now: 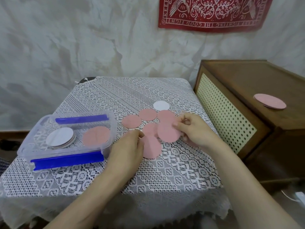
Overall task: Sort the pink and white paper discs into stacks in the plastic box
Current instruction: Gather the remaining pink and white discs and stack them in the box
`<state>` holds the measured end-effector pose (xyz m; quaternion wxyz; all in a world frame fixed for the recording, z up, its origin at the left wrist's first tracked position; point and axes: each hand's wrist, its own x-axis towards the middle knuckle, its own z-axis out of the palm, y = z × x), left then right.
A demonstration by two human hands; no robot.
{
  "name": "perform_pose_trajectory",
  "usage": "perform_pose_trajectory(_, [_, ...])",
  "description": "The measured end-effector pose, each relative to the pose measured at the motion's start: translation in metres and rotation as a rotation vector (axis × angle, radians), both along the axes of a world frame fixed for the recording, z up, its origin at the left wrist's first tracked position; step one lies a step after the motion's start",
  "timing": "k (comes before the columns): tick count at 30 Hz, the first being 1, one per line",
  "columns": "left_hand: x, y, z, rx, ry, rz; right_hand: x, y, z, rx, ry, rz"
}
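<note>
Right of the box (pixel 23 149), a pink disc (pixel 168 133) was pinched at its right edge by the right hand (pixel 194 129). The left hand (pixel 130 146), nearer the box's pink stack (pixel 96 136), was curled at a second disc (pixel 152 147); grip could not be determined.

A table (pixel 173 172) stands against the wall under a white lace cloth (pixel 115 96) that hangs over its front and side edges. Just to its right is a low brown wooden cabinet (pixel 244 75) whose side facing the table carries a cream panel (pixel 222 111) pierced with rows of round holes, and a thin white cable (pixel 286 196) lies on the floor in front of it. Behind both hangs a creased whitish sheet (pixel 66 47), and high on it a red banner (pixel 211 14) printed in white with birds, leafy vines and border lettering.
</note>
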<state>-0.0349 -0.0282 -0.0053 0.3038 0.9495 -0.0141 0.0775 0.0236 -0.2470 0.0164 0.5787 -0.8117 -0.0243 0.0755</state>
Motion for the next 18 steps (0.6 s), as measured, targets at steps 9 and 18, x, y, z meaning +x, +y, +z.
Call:
perform_pose_trajectory(9, [-0.003,-0.002,0.005,-0.112,-0.061,-0.111,-0.008,0.031,-0.012,-0.251,-0.020,0.255])
perform_pose_trajectory(18, [-0.002,0.004,0.002,-0.073,-0.033,-0.063,0.013,0.038,-0.011,-0.446,-0.149,0.137])
